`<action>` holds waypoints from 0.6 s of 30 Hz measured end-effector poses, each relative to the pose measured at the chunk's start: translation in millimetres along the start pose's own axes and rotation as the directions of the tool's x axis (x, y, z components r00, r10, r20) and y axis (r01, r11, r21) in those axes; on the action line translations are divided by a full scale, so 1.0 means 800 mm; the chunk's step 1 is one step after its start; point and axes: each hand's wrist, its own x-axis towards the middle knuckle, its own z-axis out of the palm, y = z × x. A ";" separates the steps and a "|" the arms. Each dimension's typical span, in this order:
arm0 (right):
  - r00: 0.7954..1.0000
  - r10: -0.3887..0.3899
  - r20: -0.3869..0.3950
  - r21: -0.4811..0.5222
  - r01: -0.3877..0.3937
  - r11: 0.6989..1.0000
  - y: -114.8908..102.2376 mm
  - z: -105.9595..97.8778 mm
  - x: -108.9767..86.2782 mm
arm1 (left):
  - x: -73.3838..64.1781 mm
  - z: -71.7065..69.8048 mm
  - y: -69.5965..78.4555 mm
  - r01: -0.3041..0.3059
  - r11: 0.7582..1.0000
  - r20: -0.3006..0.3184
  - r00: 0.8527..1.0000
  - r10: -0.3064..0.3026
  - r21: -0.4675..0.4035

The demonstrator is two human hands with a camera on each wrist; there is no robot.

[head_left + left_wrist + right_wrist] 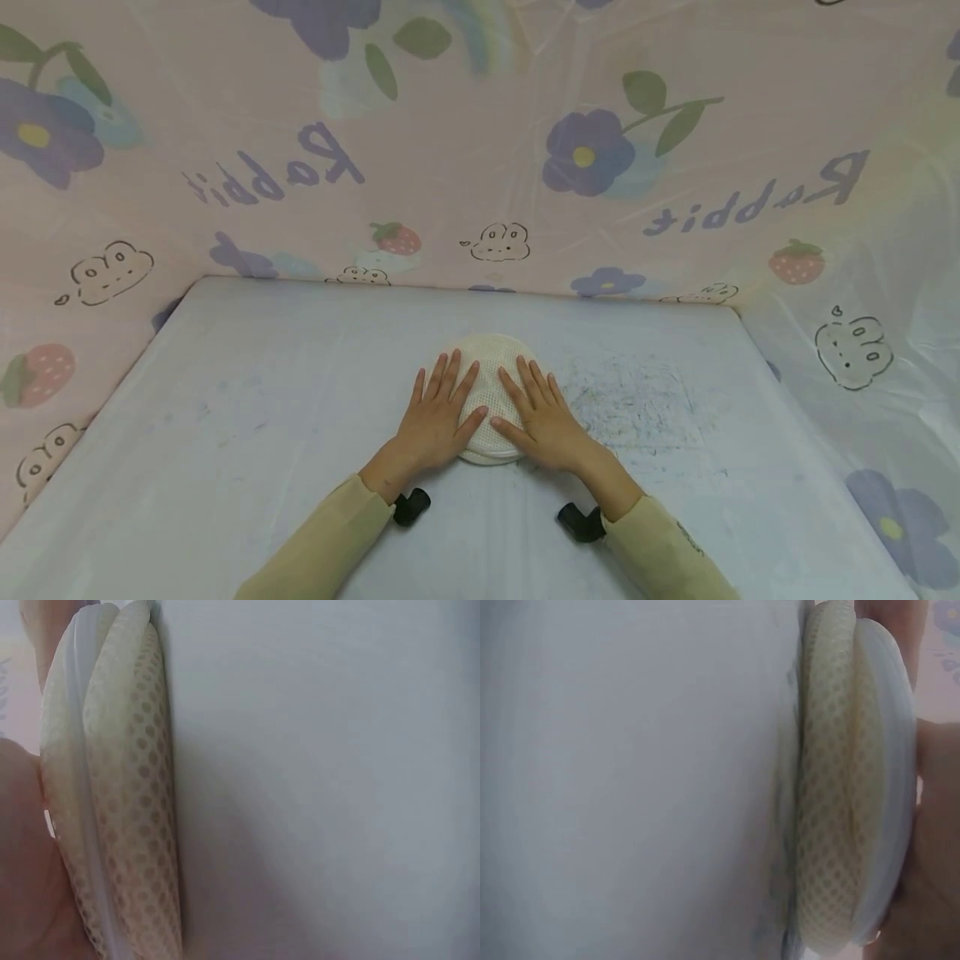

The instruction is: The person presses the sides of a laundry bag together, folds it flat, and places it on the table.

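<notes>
A round, cream mesh pouch lies flat on the white table, with a pale band along its edge. My left hand rests on its left side, palm down with fingers spread. On the opposite side, my right hand lies the same way, its thumb close to the left thumb. Seen edge-on in the left wrist view, the mesh pouch shows two puffy layers with a white strip between them. The right wrist view has the pouch under the palm, its holes clearly visible.
The white table carries dark scribble-like marks right of the pouch. A pink printed curtain with flowers and rabbits encloses the back and sides. Black wrist-worn pieces stick out beside both cuffs.
</notes>
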 end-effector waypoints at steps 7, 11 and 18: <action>1.000 0.008 0.005 0.004 -0.008 1.000 0.002 -0.002 0.002 | 0.002 -0.003 -0.001 0.006 1.000 -0.007 1.000 -0.005 0.029; 1.000 0.006 0.000 -0.013 -0.006 1.000 0.003 -0.003 0.000 | 0.000 -0.007 -0.001 0.001 0.999 -0.025 1.000 0.000 0.039; 0.998 -0.002 -0.057 -0.065 -0.001 0.998 0.007 -0.010 -0.002 | -0.005 -0.020 -0.005 0.008 0.998 -0.061 0.998 -0.004 0.059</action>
